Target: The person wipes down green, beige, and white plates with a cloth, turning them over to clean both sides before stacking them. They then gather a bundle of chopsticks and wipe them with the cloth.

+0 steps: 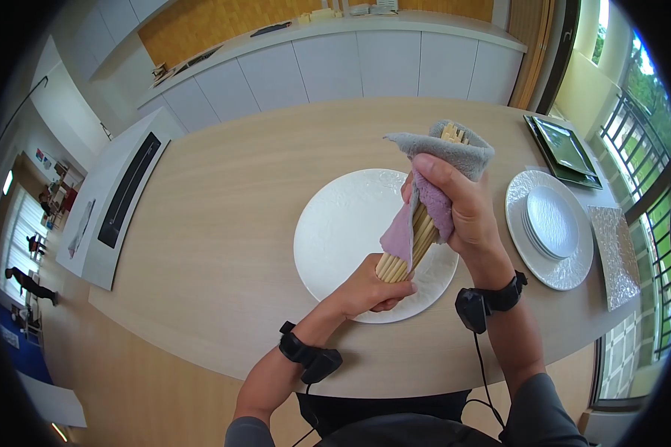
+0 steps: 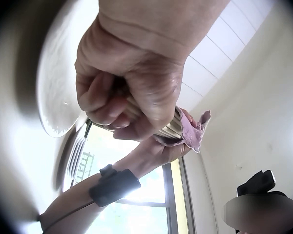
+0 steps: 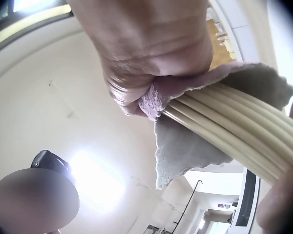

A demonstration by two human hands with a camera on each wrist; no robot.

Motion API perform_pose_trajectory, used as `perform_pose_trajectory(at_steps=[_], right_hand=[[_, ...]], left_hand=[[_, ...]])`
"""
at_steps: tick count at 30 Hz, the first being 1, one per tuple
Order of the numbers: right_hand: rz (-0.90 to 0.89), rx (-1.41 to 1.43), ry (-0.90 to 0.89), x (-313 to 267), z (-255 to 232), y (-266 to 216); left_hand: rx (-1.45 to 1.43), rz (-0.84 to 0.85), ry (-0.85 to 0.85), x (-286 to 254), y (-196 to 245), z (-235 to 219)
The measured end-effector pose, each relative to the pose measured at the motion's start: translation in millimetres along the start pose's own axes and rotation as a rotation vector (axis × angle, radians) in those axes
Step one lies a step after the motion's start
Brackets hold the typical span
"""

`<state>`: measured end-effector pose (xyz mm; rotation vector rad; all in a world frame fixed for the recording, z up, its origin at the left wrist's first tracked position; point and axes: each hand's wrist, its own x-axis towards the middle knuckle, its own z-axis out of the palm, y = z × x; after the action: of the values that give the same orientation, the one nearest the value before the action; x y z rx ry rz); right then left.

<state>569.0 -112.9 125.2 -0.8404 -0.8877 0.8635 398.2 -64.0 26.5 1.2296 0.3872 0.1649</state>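
Note:
A bundle of pale sticks [image 1: 423,237], likewise seen in the right wrist view [image 3: 234,122], is held at a slant above a large white plate [image 1: 328,223]. The left hand [image 1: 373,287] grips its lower end, fingers curled round it; the left wrist view shows this fist [image 2: 132,83] close up. Higher up, the right hand [image 1: 462,205] clasps the bundle through a cloth [image 1: 432,197], grey on one side and pink on the other. Stick tips show above the cloth. In the right wrist view the right hand [image 3: 151,53] presses the cloth round the sticks.
Right of the large plate stand stacked white plates [image 1: 552,223], with green square trays [image 1: 566,149] behind and a textured silver-white tray [image 1: 615,257] at the edge. A white panel with a black strip [image 1: 130,190] lies at the table's left. A counter [image 1: 335,67] runs behind.

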Motion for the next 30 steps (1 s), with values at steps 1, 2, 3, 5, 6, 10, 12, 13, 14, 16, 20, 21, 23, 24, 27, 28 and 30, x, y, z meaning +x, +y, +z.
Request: perform_pose_trajectory(at_steps=[1,2,3,5,6,10,12,13,14,16,20,21,23,24,27,28,30], right_hand=[[0.0,0.0,-0.001,0.5,-0.6,1.4],[-0.022,-0.007,0.015,1.0,-1.2,3.3],[-0.043,-0.015,0.031,1.1,-1.6,4.4],[-0.058,-0.002,0.049,-0.6,1.4,4.8],[-0.074,0.011,0.067,-1.3,3.0,5.3],[-0.129,-0.078,0.111,-0.9,5.7,8.1],[-0.161,-0.069,0.182,-1.1,5.7,11.3],[-0.161,-0.07,0.181,-1.1,6.3,11.8],[-0.18,-0.065,0.199,-1.1,7.1,12.3],[-0.196,-0.062,0.216,-1.5,8.2,12.3],[-0.178,-0.001,0.216,-3.1,9.9,9.4],[-0.16,0.009,0.216,-3.3,10.0,8.8],[-0.146,0.005,0.196,-3.1,6.8,6.3],[-0.13,0.001,0.174,-3.1,6.0,5.2],[-0.127,0.004,0.144,-4.2,6.7,3.2],[-0.128,0.004,0.146,-4.4,6.0,3.2],[-0.111,0.017,0.114,-4.2,3.8,3.6]], left_hand=[[0.024,-0.01,0.036,0.8,-0.4,0.1],[0.024,-0.009,0.037,1.3,-0.7,0.1],[0.06,0.003,0.067,1.7,-1.3,0.2],[0.095,0.013,0.098,2.4,-1.6,0.4],[0.149,0.014,0.135,2.9,-1.1,0.3],[0.352,0.145,0.346,4.6,0.1,8.0],[0.398,0.233,0.429,8.4,-3.8,11.1],[0.444,0.321,0.511,9.9,-5.3,12.2],[0.443,0.321,0.512,10.9,-6.3,13.5],[0.432,0.403,0.594,11.8,-7.6,15.1],[0.518,0.366,0.613,9.7,-6.3,15.3],[0.483,0.377,0.595,9.0,-5.4,17.2],[0.448,0.387,0.575,8.9,-5.2,17.4],[0.438,0.393,0.501,8.2,-5.6,15.4],[0.414,0.286,0.376,2.5,1.3,11.7],[0.401,0.174,0.323,1.2,3.9,11.3],[0.386,0.169,0.302,1.4,2.0,10.3]])
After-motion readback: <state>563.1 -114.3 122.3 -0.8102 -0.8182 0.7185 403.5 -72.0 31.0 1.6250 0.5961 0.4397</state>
